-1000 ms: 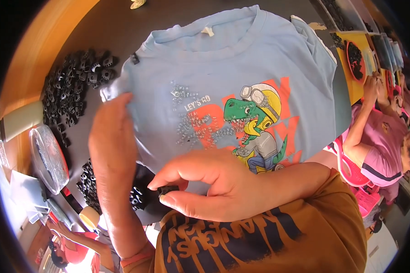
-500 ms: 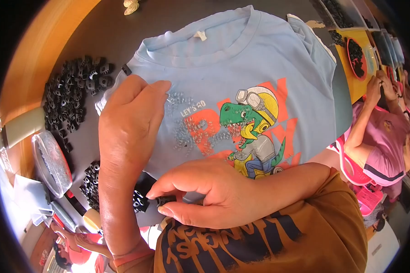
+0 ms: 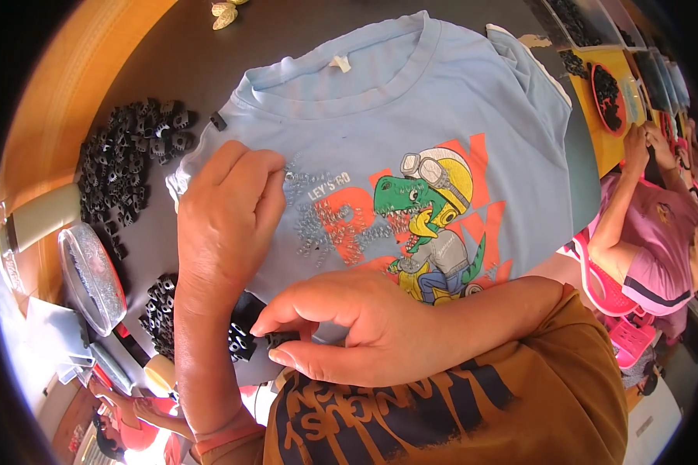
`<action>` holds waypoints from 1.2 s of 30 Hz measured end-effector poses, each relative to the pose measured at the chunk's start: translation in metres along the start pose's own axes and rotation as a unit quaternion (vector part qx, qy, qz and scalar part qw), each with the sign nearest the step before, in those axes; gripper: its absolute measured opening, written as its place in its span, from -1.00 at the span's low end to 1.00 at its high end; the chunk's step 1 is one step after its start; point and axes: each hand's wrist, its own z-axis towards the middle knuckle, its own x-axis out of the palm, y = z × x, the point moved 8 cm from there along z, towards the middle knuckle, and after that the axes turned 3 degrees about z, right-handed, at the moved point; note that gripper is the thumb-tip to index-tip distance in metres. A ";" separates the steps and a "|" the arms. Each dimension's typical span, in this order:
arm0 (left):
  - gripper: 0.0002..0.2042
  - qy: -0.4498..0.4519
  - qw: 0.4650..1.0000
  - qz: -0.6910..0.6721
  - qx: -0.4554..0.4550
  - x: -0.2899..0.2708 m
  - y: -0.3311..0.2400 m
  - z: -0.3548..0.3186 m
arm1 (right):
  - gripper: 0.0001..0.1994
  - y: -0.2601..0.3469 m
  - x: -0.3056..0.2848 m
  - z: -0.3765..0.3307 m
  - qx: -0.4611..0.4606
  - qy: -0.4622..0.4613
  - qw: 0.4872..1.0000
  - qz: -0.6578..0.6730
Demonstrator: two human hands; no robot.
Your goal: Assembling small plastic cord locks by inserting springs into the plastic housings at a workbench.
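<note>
A light blue T-shirt [image 3: 349,132] with a dinosaur print lies spread on the dark table. Many small metal springs [image 3: 318,232] are scattered over its front. My left hand [image 3: 229,209] is closed over the shirt's left part, beside the springs, fingers curled down; what its fingertips hold is hidden. A single small black clip piece [image 3: 218,121] lies just beyond it. My right hand [image 3: 357,329] pinches a small black claw clip piece [image 3: 281,339] between thumb and forefinger, low before my body. Beside it, partly behind my left wrist, are more black clip pieces [image 3: 240,341].
A large heap of black clip pieces [image 3: 124,159] lies at left, a smaller heap [image 3: 159,314] nearer me. A clear container [image 3: 93,279] stands left. Peanuts [image 3: 225,14] lie at the far edge. Across at right, another person's hands [image 3: 650,146] work near a red bowl [image 3: 609,97].
My left hand has shifted slightly nearer and its fingers have curled in more. The right hand keeps its pinch on the clip piece almost unmoved.
</note>
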 end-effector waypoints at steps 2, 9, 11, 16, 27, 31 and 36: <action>-0.92 -0.006 1.000 -0.007 -0.006 -0.003 0.000 -0.002 | -0.78 -0.001 0.000 0.000 0.001 -0.001 1.000 -0.001; -0.89 -0.034 0.998 0.003 -0.046 -0.016 0.011 -0.016 | -0.79 0.000 -0.001 0.000 -0.007 -0.006 1.000 -0.004; -0.90 -0.040 0.998 -0.017 -0.054 -0.017 0.005 -0.020 | -0.79 0.000 -0.001 0.000 -0.004 -0.004 1.000 -0.007; -0.90 -0.030 0.999 -0.003 0.023 -0.005 -0.007 -0.022 | -0.79 0.000 0.001 -0.001 0.002 0.001 1.000 -0.023; -0.82 0.020 0.998 -0.004 -0.062 -0.004 0.000 -0.035 | -0.80 0.000 -0.001 -0.003 -0.037 -0.015 0.999 -0.017; -0.83 -0.024 0.995 -0.013 -0.093 -0.014 0.006 -0.030 | -0.81 0.001 -0.001 -0.002 -0.026 -0.015 0.999 -0.010; -0.86 -0.075 0.995 0.028 -0.062 -0.019 0.011 -0.019 | -0.81 0.001 -0.002 -0.002 -0.022 -0.012 1.000 -0.010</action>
